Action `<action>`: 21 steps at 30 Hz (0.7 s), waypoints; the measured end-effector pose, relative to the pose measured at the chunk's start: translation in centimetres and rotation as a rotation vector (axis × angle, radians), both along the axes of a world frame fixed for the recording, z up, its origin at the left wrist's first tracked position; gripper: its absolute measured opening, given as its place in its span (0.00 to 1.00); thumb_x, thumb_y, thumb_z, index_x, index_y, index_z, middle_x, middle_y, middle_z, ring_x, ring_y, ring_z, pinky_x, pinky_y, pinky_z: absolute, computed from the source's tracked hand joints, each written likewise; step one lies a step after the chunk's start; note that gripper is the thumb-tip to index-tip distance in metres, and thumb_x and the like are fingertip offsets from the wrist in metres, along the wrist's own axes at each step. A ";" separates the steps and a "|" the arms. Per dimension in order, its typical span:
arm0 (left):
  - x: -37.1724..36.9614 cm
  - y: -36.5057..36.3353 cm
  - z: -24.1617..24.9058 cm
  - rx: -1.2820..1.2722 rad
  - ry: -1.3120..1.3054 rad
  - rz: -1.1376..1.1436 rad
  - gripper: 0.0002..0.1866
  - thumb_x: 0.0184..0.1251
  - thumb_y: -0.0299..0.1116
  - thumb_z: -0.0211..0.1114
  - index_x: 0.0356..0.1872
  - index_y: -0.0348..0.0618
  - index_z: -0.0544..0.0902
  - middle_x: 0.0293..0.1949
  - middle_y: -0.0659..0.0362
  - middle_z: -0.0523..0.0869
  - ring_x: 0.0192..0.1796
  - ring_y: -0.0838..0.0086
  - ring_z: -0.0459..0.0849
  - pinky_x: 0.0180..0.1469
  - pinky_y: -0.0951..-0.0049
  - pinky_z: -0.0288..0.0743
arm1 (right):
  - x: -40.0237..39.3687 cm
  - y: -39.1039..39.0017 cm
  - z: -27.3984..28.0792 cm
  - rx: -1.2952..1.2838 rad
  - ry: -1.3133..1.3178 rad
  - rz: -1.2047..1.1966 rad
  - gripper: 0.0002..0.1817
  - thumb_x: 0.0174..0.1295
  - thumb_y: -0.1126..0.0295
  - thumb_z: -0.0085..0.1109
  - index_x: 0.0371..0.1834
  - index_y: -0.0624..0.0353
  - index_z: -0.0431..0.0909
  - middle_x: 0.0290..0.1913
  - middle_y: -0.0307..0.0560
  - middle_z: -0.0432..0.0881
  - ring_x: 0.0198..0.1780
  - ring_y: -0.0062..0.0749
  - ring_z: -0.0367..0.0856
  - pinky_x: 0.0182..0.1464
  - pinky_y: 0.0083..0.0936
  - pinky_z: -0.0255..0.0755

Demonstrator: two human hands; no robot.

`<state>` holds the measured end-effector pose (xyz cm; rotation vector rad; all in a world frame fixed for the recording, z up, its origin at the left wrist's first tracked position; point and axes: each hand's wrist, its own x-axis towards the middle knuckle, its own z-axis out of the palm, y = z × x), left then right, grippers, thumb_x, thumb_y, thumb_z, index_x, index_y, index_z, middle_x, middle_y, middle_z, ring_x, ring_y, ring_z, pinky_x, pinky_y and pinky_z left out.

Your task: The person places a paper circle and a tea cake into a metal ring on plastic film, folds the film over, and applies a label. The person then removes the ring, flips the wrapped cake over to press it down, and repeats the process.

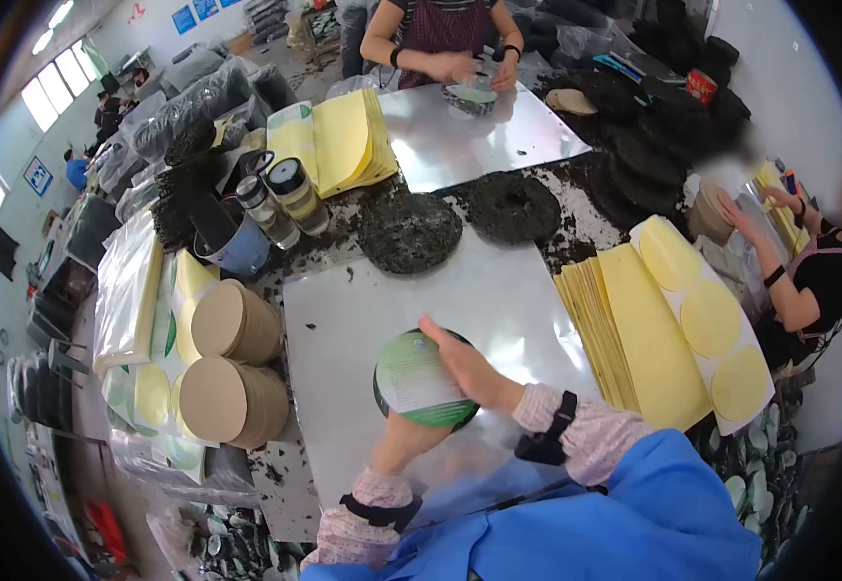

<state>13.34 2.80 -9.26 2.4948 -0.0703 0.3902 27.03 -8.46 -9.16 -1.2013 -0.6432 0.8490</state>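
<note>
Over the metal sheet (344, 339) I hold a round, dark-edged cake (378, 387) whose face carries a round green-and-white label (416, 373). My left hand (411, 441) grips its lower edge, with the fingers partly hidden beneath. Across the label's right side lies my right hand (469, 368), its fingers stretched out toward the far edge. Beyond the sheet sit two dark, rough round cakes (409, 232) (513, 206), which look like dried seaweed. Yellow-backed label sheets (648, 329) lie to the right.
Two stacks of brown cardboard discs (235, 321) (232, 402) stand at left, near plastic bags (129, 290). Lidded jars (297, 197) and a blue cup (237, 250) are behind them. Across the table a person's hands (455, 68) handle another disc; another person (808, 261) works at right.
</note>
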 end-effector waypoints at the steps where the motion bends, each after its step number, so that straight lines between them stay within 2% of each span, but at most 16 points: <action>1: 0.3 0.0 0.2 0.000 -0.004 0.002 0.28 0.68 0.33 0.67 0.68 0.41 0.74 0.70 0.48 0.75 0.70 0.54 0.75 0.71 0.58 0.68 | -0.9 -0.1 -0.6 -0.116 -0.496 -0.005 0.40 0.70 0.57 0.55 0.82 0.58 0.53 0.81 0.58 0.57 0.81 0.54 0.55 0.80 0.54 0.45; 2: 0.5 0.1 0.3 -0.032 -0.090 0.083 0.27 0.69 0.32 0.64 0.68 0.39 0.73 0.70 0.46 0.74 0.70 0.53 0.74 0.72 0.57 0.67 | -1.5 0.1 -1.2 -0.233 -0.985 -0.019 0.38 0.71 0.56 0.53 0.82 0.57 0.53 0.81 0.60 0.56 0.81 0.56 0.53 0.79 0.58 0.44; 3: 0.7 0.2 0.3 -0.066 -0.174 0.162 0.26 0.71 0.31 0.61 0.68 0.36 0.73 0.70 0.44 0.74 0.71 0.51 0.74 0.72 0.57 0.66 | -2.8 0.4 1.5 -0.406 -1.288 0.092 0.36 0.69 0.55 0.55 0.79 0.55 0.60 0.81 0.60 0.54 0.82 0.58 0.49 0.78 0.62 0.43; 4: 0.7 0.1 0.3 -0.104 -0.249 0.242 0.25 0.72 0.30 0.58 0.69 0.34 0.72 0.70 0.42 0.73 0.71 0.50 0.73 0.73 0.56 0.65 | -2.9 0.9 1.0 -0.414 -1.275 0.091 0.36 0.69 0.55 0.55 0.79 0.55 0.60 0.81 0.60 0.54 0.82 0.58 0.49 0.78 0.62 0.43; 6: -0.6 -1.0 0.4 -0.193 -0.368 0.409 0.24 0.75 0.28 0.52 0.69 0.28 0.70 0.70 0.38 0.72 0.72 0.48 0.72 0.74 0.54 0.64 | -3.8 1.0 -0.8 -0.397 -1.397 0.070 0.35 0.64 0.52 0.60 0.73 0.56 0.68 0.80 0.60 0.56 0.82 0.63 0.46 0.77 0.68 0.41; 7: -0.5 -1.1 0.8 -0.127 -0.250 0.297 0.23 0.78 0.28 0.48 0.70 0.29 0.69 0.69 0.38 0.73 0.72 0.47 0.72 0.72 0.57 0.65 | -3.8 1.3 -1.7 -0.463 -1.503 0.081 0.40 0.62 0.46 0.58 0.76 0.52 0.65 0.78 0.61 0.59 0.81 0.67 0.46 0.76 0.70 0.43; 10: 0.1 -0.1 1.0 -0.304 -0.072 0.391 0.23 0.79 0.31 0.49 0.70 0.29 0.69 0.68 0.38 0.74 0.70 0.46 0.73 0.70 0.60 0.68 | -2.5 0.8 -0.3 -0.381 -1.348 0.203 0.37 0.63 0.50 0.60 0.74 0.53 0.68 0.78 0.61 0.60 0.81 0.62 0.49 0.75 0.72 0.42; 11: 0.2 0.1 1.2 -0.394 0.056 0.433 0.28 0.77 0.38 0.57 0.70 0.30 0.69 0.69 0.38 0.73 0.71 0.46 0.71 0.72 0.53 0.64 | -1.5 0.1 0.3 -0.176 -1.106 0.067 0.34 0.62 0.59 0.62 0.72 0.57 0.68 0.70 0.62 0.72 0.74 0.55 0.67 0.71 0.61 0.60; 12: 0.6 0.0 1.9 -0.383 0.040 0.435 0.28 0.77 0.38 0.57 0.70 0.30 0.69 0.69 0.38 0.73 0.71 0.46 0.71 0.72 0.53 0.64 | -0.4 0.2 1.0 -0.161 -1.120 0.063 0.34 0.62 0.59 0.62 0.72 0.57 0.68 0.70 0.62 0.72 0.74 0.55 0.67 0.71 0.61 0.60; 14: 0.6 -1.4 3.0 0.387 0.098 0.189 0.35 0.71 0.48 0.64 0.69 0.31 0.69 0.70 0.39 0.71 0.72 0.46 0.68 0.73 0.44 0.58 | 0.8 -0.3 1.7 -0.524 -0.736 -0.363 0.29 0.59 0.65 0.65 0.65 0.59 0.75 0.56 0.59 0.85 0.57 0.50 0.84 0.59 0.46 0.76; 15: 0.7 -1.9 2.3 0.332 0.092 0.200 0.41 0.63 0.51 0.71 0.68 0.32 0.71 0.70 0.40 0.70 0.73 0.46 0.65 0.74 0.40 0.51 | 1.1 -0.4 0.8 -0.551 -0.858 -0.294 0.21 0.58 0.70 0.65 0.56 0.59 0.82 0.44 0.53 0.89 0.42 0.50 0.88 0.46 0.36 0.81; 16: 0.3 -2.0 2.4 0.338 0.098 0.194 0.41 0.63 0.51 0.71 0.68 0.32 0.71 0.70 0.40 0.70 0.73 0.46 0.65 0.74 0.40 0.51 | 0.0 -1.0 2.4 -0.549 -0.848 -0.298 0.21 0.58 0.70 0.65 0.56 0.59 0.82 0.44 0.53 0.89 0.42 0.50 0.88 0.46 0.36 0.81; 18: -0.3 -2.2 2.6 0.225 0.334 0.199 0.38 0.62 0.47 0.72 0.66 0.32 0.73 0.68 0.39 0.71 0.73 0.48 0.67 0.72 0.43 0.57 | -2.4 -2.7 6.2 -0.106 -0.971 -0.336 0.14 0.58 0.76 0.64 0.48 0.57 0.87 0.43 0.50 0.89 0.41 0.50 0.88 0.45 0.34 0.82; 19: -1.4 -2.5 3.2 0.074 0.385 0.176 0.27 0.64 0.41 0.71 0.58 0.31 0.79 0.57 0.41 0.81 0.62 0.50 0.78 0.64 0.51 0.71 | -3.5 -3.4 6.7 0.037 -1.106 -0.440 0.14 0.59 0.81 0.62 0.48 0.58 0.86 0.43 0.50 0.89 0.40 0.47 0.88 0.43 0.32 0.82; 20: -2.8 -2.7 4.6 0.059 0.035 0.124 0.21 0.64 0.36 0.70 0.54 0.33 0.82 0.49 0.46 0.85 0.53 0.53 0.82 0.56 0.53 0.75 | -3.3 -3.9 6.2 0.051 -1.118 -0.456 0.14 0.59 0.81 0.62 0.48 0.58 0.86 0.43 0.50 0.89 0.40 0.47 0.88 0.43 0.32 0.82; 21: -5.0 -2.8 5.0 0.039 -0.314 0.065 0.15 0.63 0.31 0.68 0.49 0.35 0.84 0.41 0.50 0.88 0.43 0.55 0.86 0.48 0.55 0.79 | -3.0 -4.8 5.3 -0.066 -1.049 -0.530 0.14 0.59 0.82 0.61 0.48 0.59 0.86 0.43 0.51 0.89 0.39 0.45 0.88 0.41 0.31 0.82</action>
